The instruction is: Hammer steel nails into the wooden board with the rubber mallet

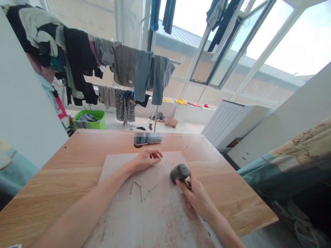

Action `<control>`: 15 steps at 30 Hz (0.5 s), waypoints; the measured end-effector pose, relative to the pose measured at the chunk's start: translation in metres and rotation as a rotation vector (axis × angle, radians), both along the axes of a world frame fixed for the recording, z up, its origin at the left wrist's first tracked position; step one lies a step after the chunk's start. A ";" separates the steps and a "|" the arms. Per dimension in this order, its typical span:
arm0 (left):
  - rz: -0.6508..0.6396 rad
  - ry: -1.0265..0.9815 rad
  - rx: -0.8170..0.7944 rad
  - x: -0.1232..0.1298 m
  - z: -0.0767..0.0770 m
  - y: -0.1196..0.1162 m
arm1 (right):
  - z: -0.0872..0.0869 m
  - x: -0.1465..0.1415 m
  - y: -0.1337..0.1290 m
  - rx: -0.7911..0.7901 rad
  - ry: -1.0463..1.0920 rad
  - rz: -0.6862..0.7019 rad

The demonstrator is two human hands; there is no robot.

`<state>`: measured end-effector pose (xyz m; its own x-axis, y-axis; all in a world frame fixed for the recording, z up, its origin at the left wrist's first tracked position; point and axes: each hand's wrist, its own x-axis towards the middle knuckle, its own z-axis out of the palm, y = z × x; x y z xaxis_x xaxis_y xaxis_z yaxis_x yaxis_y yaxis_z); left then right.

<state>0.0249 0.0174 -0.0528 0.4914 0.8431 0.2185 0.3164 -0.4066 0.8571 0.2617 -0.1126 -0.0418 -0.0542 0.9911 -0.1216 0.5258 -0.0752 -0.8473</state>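
A worn whitish board [144, 220] lies on the wooden table [222, 172]. My right hand [198, 196] is wrapped round the handle of a dark-headed mallet [180, 173], held by the board's right edge. My left hand [148, 158] is over the far part of the board, its fingers curled; whether something small is between them is too small to tell. Right of those fingertips are a few tiny thin pieces [170, 162], like nails. Nearer to me on the board lie several long silvery nails [141, 193], some touching end to end.
A dark box-like object [148, 138], partly blurred out, sits near the table's far edge. Beyond the table are a green basket [99, 120] with clothes, a rack of hanging laundry [125, 65], a small cardboard box [171, 122] and a white ribbed cabinet [222, 117].
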 end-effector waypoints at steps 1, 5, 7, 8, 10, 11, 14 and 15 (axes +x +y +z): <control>0.000 -0.004 0.006 0.000 0.000 0.000 | 0.000 0.000 0.000 0.001 0.002 -0.001; -0.003 -0.028 0.008 0.000 0.000 -0.001 | -0.003 0.000 0.000 0.000 0.007 0.001; -0.006 -0.032 0.018 0.001 -0.001 -0.001 | -0.004 0.001 0.000 0.000 0.012 0.008; -0.003 -0.037 0.023 0.001 -0.001 -0.001 | -0.004 0.001 0.000 0.001 0.016 0.012; -0.001 -0.045 0.028 0.001 -0.002 -0.001 | -0.004 0.001 0.000 0.003 0.017 0.015; -0.004 -0.046 0.030 0.001 -0.002 -0.001 | -0.004 0.001 0.000 0.005 0.017 0.015; -0.036 -0.035 0.038 0.001 -0.002 -0.001 | -0.002 0.000 0.000 0.003 0.016 -0.003; -0.046 -0.031 0.039 0.001 -0.002 -0.001 | -0.001 -0.001 0.001 0.000 0.016 -0.009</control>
<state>0.0261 0.0165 -0.0548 0.5220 0.8102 0.2667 0.2697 -0.4534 0.8495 0.2609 -0.1120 -0.0429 -0.0476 0.9915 -0.1208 0.5120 -0.0796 -0.8553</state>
